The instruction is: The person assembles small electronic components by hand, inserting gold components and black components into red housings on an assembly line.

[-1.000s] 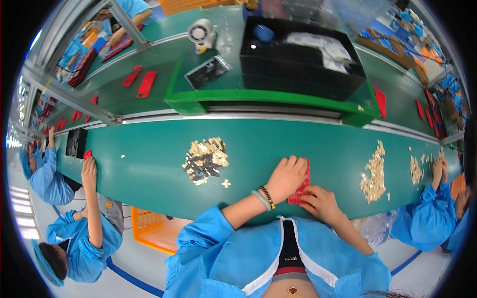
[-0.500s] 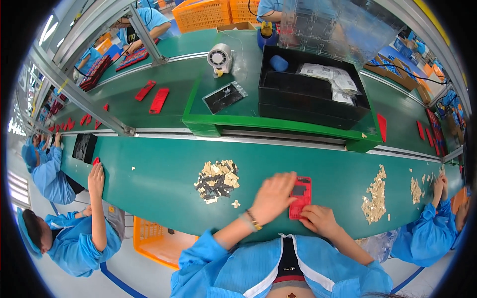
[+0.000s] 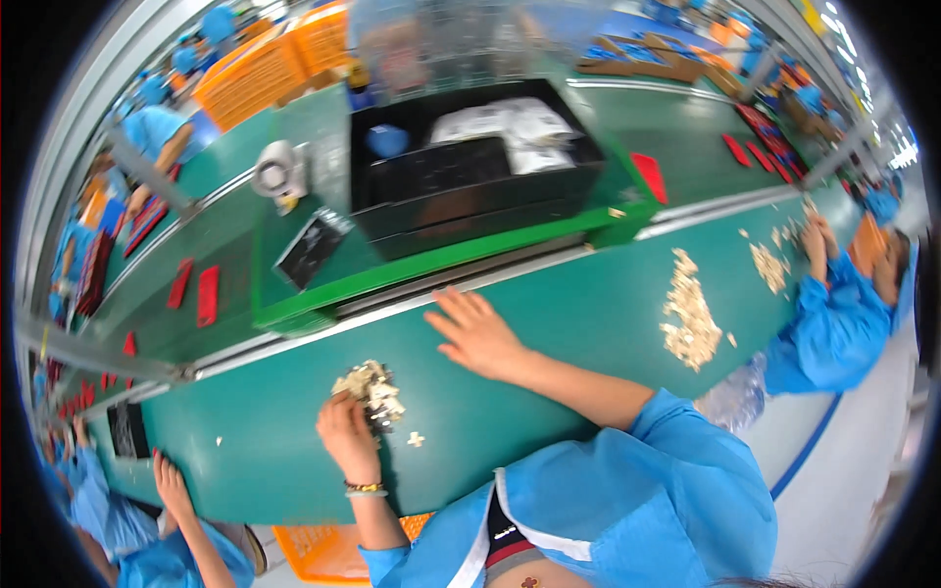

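My left hand (image 3: 348,431) is at the near-left side of a pile of small cream and black pieces (image 3: 375,384) on the green table. Its fingers are bent and drawn together, and whatever may lie between the fingertips is hidden. One loose cream piece (image 3: 416,439) sits right of the pile. My right hand (image 3: 482,335) reaches toward the metal rail below the green-edged shelf, fingers spread, with nothing in it. The red case does not show near my hands.
A black bin (image 3: 475,211) with white packets stands on the shelf, beside a small fan (image 3: 281,171). Red cases (image 3: 208,296) lie on the belt beyond the rail. Another cream pile (image 3: 690,318) is at the right, near a co-worker's hands (image 3: 819,245). An orange crate (image 3: 323,554) stands below.
Both hands have left the red case, which no longer shows in front of me. My left hand went left to the pile, my right hand up to the rail. The view has turned.
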The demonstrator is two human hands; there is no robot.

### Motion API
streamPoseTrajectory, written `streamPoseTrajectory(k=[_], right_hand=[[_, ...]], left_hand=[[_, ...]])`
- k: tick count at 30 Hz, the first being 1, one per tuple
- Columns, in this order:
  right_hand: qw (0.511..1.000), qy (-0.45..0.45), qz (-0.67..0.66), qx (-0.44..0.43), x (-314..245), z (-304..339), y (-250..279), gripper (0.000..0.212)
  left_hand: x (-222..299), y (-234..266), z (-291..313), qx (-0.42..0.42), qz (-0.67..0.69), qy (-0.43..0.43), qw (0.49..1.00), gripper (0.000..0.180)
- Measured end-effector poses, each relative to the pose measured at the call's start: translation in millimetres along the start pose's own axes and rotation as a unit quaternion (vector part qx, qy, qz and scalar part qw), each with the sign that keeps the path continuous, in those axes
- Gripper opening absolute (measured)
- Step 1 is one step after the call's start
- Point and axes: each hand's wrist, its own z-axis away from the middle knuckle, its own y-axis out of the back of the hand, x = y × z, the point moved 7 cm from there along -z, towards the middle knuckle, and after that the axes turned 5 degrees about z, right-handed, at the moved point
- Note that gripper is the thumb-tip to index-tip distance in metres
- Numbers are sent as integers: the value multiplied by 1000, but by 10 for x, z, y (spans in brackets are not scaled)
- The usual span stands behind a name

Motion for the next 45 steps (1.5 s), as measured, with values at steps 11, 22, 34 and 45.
streamPoseTrajectory(k=[11, 22, 34, 45], right_hand=[[989, -99, 106, -30, 909, 1453, 817, 58], [956, -249, 46, 148, 1773, 1733, 1571, 18], [839, -210, -502, 23, 315, 790, 678, 27], [796, -249, -550, -41, 316, 563, 408, 13]], left_hand=[[65, 144, -12, 86, 73, 31, 993, 6], [57, 200, -128, 134, 253, 117, 951, 3], [1296, -997, -130, -177, 619, 138, 753, 5], [1059, -341, -237, -89, 241, -22, 966, 10]])
